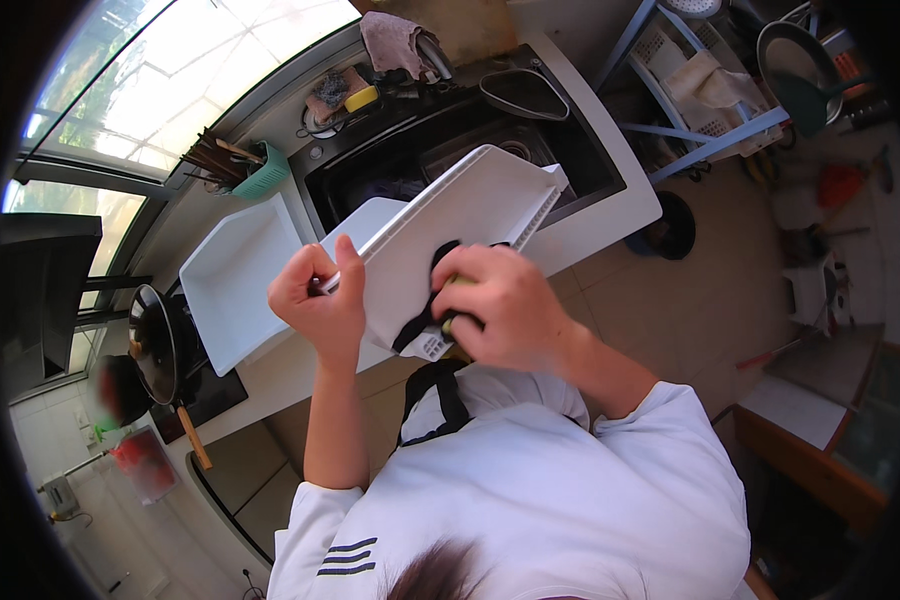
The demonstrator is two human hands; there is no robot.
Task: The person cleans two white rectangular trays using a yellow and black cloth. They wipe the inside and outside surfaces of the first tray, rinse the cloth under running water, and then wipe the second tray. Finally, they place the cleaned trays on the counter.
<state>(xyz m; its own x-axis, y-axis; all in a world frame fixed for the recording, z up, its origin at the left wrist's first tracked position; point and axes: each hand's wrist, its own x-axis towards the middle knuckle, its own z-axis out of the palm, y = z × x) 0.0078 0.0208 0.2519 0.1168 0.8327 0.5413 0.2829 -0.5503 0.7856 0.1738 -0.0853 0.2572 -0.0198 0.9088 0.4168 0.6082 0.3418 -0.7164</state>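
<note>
My left hand (pixel 322 292) grips the near left edge of a white plastic bin (pixel 465 210), which is tilted over the counter's front edge and partly over the dark sink. Against the bin's surface, my right hand (pixel 495 300) holds a small yellow-green and dark item, perhaps a scrubbing pad; the fingers hide most of it. A black strip (pixel 417 324) lies along the bin beside those fingers; what it is, I cannot tell. To the left, a second white plastic bin (pixel 244 277) rests on the counter.
Behind the bins is the dark sink (pixel 615 180). A green basket of chopsticks (pixel 264 174) and a yellow sponge (pixel 361 98) are near the window. A lidded pan (pixel 154 345) sits on the hob at left. Right of the counter stand a blue-framed rack (pixel 682 161) and a dark bucket (pixel 671 225).
</note>
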